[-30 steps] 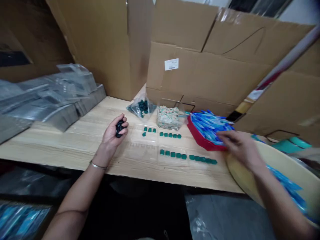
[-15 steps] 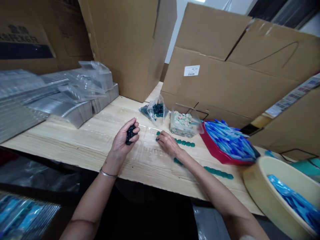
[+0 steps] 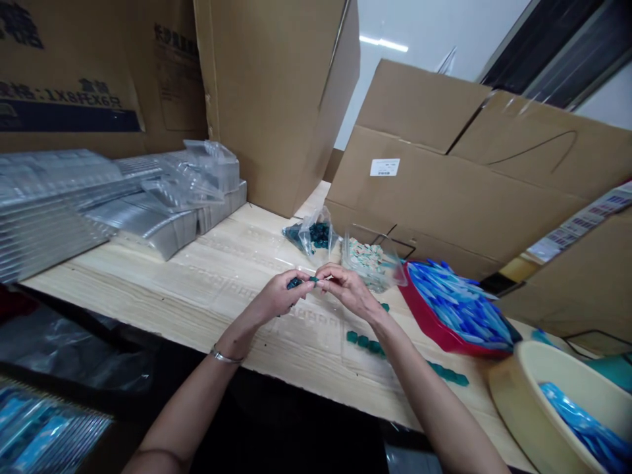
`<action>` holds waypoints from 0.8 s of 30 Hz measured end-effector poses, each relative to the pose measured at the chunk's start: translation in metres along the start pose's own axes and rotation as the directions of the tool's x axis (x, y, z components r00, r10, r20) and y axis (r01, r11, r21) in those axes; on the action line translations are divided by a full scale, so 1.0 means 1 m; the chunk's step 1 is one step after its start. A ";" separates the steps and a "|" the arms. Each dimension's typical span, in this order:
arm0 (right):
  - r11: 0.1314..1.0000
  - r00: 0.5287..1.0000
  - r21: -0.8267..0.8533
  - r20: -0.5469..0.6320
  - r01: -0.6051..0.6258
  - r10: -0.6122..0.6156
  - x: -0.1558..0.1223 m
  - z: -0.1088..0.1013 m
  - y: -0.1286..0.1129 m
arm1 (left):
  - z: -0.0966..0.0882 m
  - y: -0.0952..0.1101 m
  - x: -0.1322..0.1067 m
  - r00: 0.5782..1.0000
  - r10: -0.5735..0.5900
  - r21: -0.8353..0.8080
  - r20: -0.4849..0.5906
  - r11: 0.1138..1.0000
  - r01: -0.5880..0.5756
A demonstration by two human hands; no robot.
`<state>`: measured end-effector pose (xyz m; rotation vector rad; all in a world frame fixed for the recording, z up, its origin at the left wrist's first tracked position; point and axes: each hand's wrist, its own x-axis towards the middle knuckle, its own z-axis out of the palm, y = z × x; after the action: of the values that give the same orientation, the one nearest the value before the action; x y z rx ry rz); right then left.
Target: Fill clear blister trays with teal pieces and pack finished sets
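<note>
Beside green pieces (image 3: 363,341) (loose), sits a red tray (image 3: 434,332).

Dark teal pieces (image 3: 363,341) sit apart from blue-and-white slivers (image 3: 459,306) in a red tray (image 3: 434,332).

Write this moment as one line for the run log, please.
left hand: holds dark green pieces | right hand: fingers pinch same pieces | below: clear plastic tray

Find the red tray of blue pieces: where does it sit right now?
In the head view, the red tray sits toward the right end of the wooden table, just right of the clear tub and beyond the cream basin.
</note>
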<state>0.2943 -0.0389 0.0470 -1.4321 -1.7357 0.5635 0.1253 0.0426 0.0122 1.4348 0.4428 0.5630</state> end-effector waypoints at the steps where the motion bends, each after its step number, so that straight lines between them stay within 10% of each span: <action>1: 0.998 0.999 -0.040 -0.005 0.047 -0.047 0.000 0.001 -0.002 | 0.000 -0.001 0.000 1.000 -0.013 -0.008 0.014 1.000 0.013; 11: 0.999 0.969 0.006 -0.242 0.052 -0.049 -0.008 0.033 -0.001 | 0.005 -0.006 0.006 0.990 0.042 -0.137 -0.138 0.989 -0.061; 14: 0.973 0.929 -0.213 -0.333 0.091 -0.160 -0.008 0.040 -0.003 | 0.006 -0.005 0.006 0.992 0.047 -0.205 -0.114 0.976 -0.070; 24: 0.932 0.932 -0.342 -0.287 0.118 -0.224 0.002 0.046 -0.009 | -0.004 -0.005 0.005 0.977 0.118 -0.109 -0.176 0.984 -0.138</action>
<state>0.2521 -0.0330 0.0274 -1.4712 -1.7135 -0.0555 0.1273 0.0481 0.0076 1.3109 0.4446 0.8075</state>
